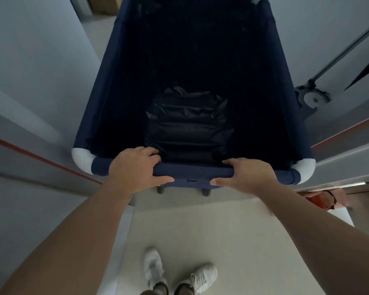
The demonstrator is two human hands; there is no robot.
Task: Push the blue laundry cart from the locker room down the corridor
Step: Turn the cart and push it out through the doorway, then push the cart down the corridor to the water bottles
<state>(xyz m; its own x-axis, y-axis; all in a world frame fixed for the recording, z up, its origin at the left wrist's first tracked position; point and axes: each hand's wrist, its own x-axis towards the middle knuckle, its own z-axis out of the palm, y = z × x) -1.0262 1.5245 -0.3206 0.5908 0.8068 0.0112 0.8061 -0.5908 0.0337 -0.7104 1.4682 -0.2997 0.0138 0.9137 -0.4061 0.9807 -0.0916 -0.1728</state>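
The blue laundry cart (107,86) fills the middle of the head view, a deep navy fabric bin with white corner joints. A dark bag (188,124) lies crumpled at its bottom. My left hand (134,169) is wrapped over the near rim bar left of centre. My right hand (247,174) grips the same bar right of centre. Both arms stretch forward, and my white shoes (153,271) stand on the pale floor behind the cart.
Grey walls close in on both sides, each with a red stripe (43,158). On the right wall hangs a metal door closer arm with its bracket (313,99). A red object (322,199) sits low at the right. A cardboard box (103,5) stands ahead at top left.
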